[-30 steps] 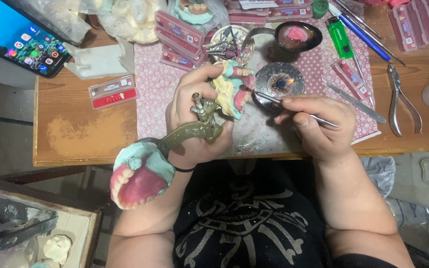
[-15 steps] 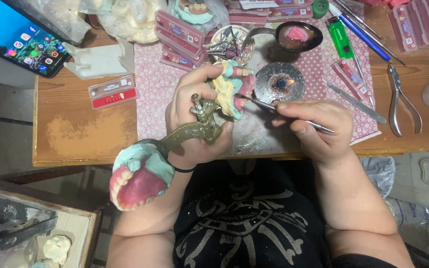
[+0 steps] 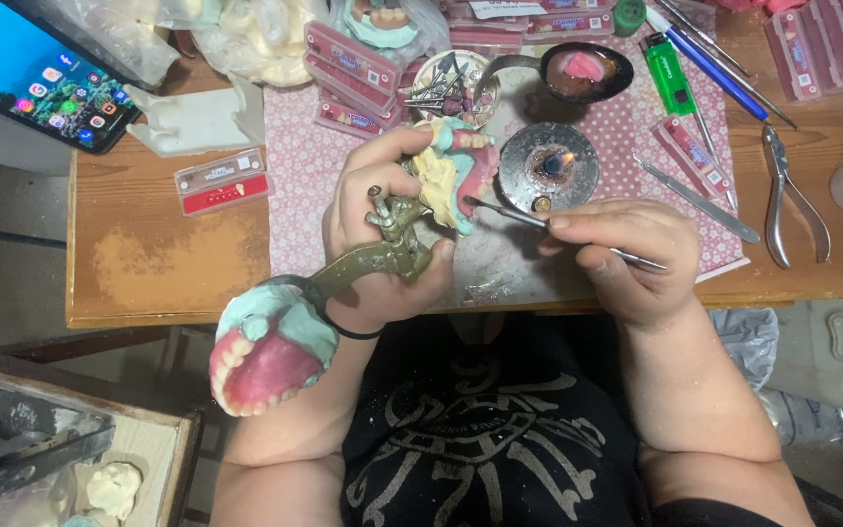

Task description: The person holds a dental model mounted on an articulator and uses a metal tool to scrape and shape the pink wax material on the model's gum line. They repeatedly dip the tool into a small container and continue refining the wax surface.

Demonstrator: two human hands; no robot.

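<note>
My left hand (image 3: 375, 234) grips a brass-coloured dental articulator (image 3: 373, 256) opened wide. Its upper arm carries a plaster and pink wax denture (image 3: 449, 171) near my fingertips. The other arm hangs below the table edge with a pink denture with teeth on a green plaster base (image 3: 265, 359). My right hand (image 3: 626, 256) pinches a thin metal wax instrument (image 3: 509, 213), and its tip touches the pink wax of the upper denture.
A small lit burner in a round metal dish (image 3: 548, 166) sits just behind the tool. A spoon with pink wax (image 3: 582, 70), a green lighter (image 3: 670, 83), pliers (image 3: 787, 200), tooth strips (image 3: 221, 183), a phone (image 3: 36, 78) and a bur dish (image 3: 446, 88) lie on the wooden table (image 3: 148, 263).
The instrument's tip has shifted slightly left onto the wax denture. My left hand and the articulator have stayed in place.
</note>
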